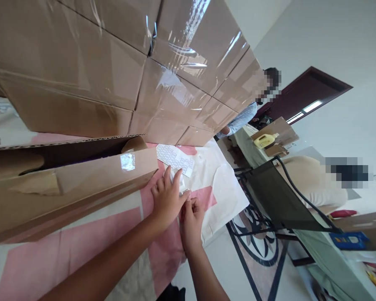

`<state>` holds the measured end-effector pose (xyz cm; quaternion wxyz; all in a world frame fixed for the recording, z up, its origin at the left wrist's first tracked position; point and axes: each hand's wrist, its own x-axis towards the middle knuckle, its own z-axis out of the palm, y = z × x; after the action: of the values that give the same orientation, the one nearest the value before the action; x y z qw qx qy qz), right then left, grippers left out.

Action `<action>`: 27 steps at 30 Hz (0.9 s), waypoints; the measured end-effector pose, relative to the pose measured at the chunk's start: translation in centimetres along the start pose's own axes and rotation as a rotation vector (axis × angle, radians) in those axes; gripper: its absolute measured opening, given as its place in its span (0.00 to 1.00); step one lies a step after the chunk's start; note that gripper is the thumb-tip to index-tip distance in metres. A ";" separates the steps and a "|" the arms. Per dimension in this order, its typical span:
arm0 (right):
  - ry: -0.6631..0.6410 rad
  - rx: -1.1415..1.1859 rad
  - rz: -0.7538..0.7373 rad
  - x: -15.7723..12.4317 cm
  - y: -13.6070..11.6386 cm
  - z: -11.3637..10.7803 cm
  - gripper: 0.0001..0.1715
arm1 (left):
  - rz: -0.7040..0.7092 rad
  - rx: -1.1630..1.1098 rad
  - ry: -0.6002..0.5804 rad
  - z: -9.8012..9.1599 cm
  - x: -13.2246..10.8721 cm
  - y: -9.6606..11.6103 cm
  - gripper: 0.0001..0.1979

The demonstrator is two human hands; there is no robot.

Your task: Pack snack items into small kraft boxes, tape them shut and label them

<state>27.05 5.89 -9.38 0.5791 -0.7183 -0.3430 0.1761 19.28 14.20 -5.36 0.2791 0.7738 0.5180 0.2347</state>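
Note:
My left hand [166, 200] is over the table, its fingers curved around a small white, partly see-through object [179, 179]. The thumb reaches to the right, toward my other hand. My right hand [192, 219] is closed in a pinch right beside that thumb; what lies between its fingertips is too small to make out. Just beyond my left fingers lies a white sheet [174, 159] printed with rows of small outlined labels. A long open cardboard box [106, 177] lies to the left of my hands, with a shiny piece of clear tape on its side.
Stacked cardboard boxes [109, 75], wrapped in clear film, rise behind the sheet. A pink and white cloth [81, 242] covers the table. To the right, a person sits on a dark mesh chair [278, 192]; another person stands behind the stack. A yellow bottle [265, 141] stands on a far table.

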 end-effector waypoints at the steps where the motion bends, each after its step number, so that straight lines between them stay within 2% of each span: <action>1: 0.000 0.007 0.019 0.0 0.1 0.0 0.27 | -0.002 0.006 -0.002 -0.1 0.0 0.1 0.34; 4: 0.010 0.025 0.077 0.0 0.1 0.0 0.27 | 0.011 0.032 0.003 -0.1 -0.1 0.2 0.33; 12: -0.006 0.015 0.088 -0.2 -0.7 0.1 0.25 | 0.054 -0.001 0.018 0.1 -0.2 -0.3 0.33; 21: -0.047 0.006 0.072 -0.6 -1.7 0.0 0.24 | 0.133 -0.185 -0.073 -0.2 0.6 -2.3 0.35; 27: -0.062 -0.005 0.078 -0.8 -1.4 -0.5 0.23 | 0.147 -0.237 -0.109 0.0 0.9 -2.7 0.37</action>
<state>26.44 5.14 -8.02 0.5590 -0.7268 -0.3332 0.2198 17.75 15.86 -7.10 0.3783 0.7828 0.4128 0.2717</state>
